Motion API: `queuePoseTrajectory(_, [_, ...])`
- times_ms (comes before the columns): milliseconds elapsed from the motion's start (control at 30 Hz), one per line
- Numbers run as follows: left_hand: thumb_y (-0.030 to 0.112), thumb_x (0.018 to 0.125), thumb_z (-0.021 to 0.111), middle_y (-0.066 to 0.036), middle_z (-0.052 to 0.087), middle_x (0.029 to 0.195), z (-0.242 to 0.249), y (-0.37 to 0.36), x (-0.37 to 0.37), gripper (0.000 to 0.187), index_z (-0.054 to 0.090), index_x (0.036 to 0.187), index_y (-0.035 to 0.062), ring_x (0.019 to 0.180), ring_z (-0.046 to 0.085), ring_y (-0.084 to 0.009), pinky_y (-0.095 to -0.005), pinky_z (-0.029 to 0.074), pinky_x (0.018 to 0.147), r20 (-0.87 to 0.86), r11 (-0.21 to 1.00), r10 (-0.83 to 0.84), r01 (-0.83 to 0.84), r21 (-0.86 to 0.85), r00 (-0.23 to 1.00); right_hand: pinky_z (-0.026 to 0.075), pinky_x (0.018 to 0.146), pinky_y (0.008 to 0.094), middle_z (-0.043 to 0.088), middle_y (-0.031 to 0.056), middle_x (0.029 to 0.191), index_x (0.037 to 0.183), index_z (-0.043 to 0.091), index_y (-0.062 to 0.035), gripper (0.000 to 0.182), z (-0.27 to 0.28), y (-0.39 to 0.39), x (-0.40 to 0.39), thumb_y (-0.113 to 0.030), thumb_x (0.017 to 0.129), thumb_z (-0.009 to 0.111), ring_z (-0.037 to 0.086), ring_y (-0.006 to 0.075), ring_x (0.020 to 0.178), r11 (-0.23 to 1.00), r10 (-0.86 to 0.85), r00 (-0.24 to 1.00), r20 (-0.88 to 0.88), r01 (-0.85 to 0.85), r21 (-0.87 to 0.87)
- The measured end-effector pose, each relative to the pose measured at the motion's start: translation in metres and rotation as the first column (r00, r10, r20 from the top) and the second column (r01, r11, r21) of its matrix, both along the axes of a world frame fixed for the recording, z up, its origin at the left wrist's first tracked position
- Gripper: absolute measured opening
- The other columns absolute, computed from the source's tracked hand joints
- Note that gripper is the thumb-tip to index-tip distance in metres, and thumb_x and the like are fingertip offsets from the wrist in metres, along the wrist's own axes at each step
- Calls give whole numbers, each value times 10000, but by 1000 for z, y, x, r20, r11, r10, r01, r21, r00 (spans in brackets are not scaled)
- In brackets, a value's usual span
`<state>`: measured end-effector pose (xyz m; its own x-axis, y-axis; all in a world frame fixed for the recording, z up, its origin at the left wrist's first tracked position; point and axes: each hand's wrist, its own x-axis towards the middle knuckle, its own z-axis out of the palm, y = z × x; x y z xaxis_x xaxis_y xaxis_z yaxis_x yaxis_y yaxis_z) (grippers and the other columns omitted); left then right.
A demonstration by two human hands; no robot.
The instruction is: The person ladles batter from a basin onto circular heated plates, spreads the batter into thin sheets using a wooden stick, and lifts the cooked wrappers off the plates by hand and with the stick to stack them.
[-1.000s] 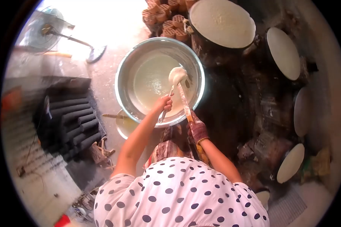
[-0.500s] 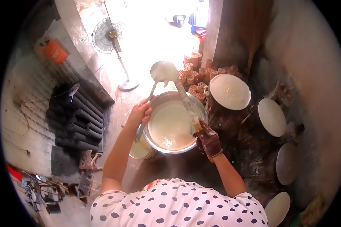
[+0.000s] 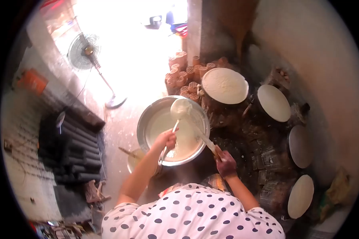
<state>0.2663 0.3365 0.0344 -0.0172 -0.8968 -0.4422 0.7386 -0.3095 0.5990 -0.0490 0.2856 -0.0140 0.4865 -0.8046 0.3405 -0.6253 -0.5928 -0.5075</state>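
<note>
My left hand is closed around the handle of a metal ladle, its bowl coated in white liquid over the basin. In my gloved right hand is a flat, batter-smeared stick, whose far end reaches the ladle's bowl and overlaps it in this view. Below both tools stands a wide metal basin holding thin, creamy white batter. A pale bucket with a stick across it sits left of the basin, partly behind my left forearm.
Several round pans curve along the right: a batter-filled one, white-topped ones and a grey one. Reddish perforated cylinders stand ahead. A fan and stacked black cylinders are at left.
The ladle and stick have come down from above the basin's far rim to over the batter. My left hand has moved right and down, my right hand slightly down. The view has turned.
</note>
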Motion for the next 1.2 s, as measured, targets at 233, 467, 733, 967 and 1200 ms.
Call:
queuePoseTrajectory(233, [208, 985, 396, 60, 344, 541, -4, -122, -115, 211, 507, 1115, 85, 366, 291, -55, -214, 259, 354, -277, 956, -227, 268, 121, 934, 511, 739, 373, 620, 121, 1065, 1277, 524, -193, 527, -51, -12, -98, -114, 776, 670, 615, 306, 872, 956, -290, 953, 84, 285, 67])
queuePoseTrajectory(467, [205, 929, 475, -1, 441, 575, -27, -221, -277, 323, 486, 1229, 88, 391, 381, -103, -236, 314, 340, 288, 861, -475, 506, -42, 832, 491, 773, 384, 619, 132, 1080, 1308, 496, -164, 503, -51, -50, -225, -164, 828, 648, 602, 344, 910, 805, -588, 809, 3, 584, 106])
queuePoseTrajectory(733, [120, 950, 392, 17, 440, 587, -19, -394, -483, 304, 468, 1227, 21, 389, 378, -76, -216, 311, 375, -146, 662, -739, 749, 23, 658, 510, 695, 435, 642, 146, 950, 1123, 623, -135, 394, -79, -55, -427, -339, 789, 669, 622, 362, 781, 538, -811, 513, -281, 843, -14])
queuePoseTrajectory(967, [158, 967, 434, 41, 368, 609, -17, -467, -621, 299, 414, 1249, 60, 419, 340, -69, -202, 280, 374, 1, 476, -878, 872, 113, 479, 508, 730, 410, 637, 150, 980, 1097, 610, -65, 338, -37, -109, -518, -221, 802, 664, 620, 345, 823, 321, -946, 320, 50, 947, 18])
queuePoseTrajectory(1200, [103, 902, 459, -1, 422, 628, -42, -463, -751, 126, 462, 1020, 60, 437, 366, -77, -217, 301, 395, 190, 163, -975, 953, 256, 115, 498, 741, 363, 597, 116, 942, 1243, 545, -145, 406, -28, -90, -548, -197, 844, 597, 606, 278, 854, 276, -960, 271, 63, 957, 93])
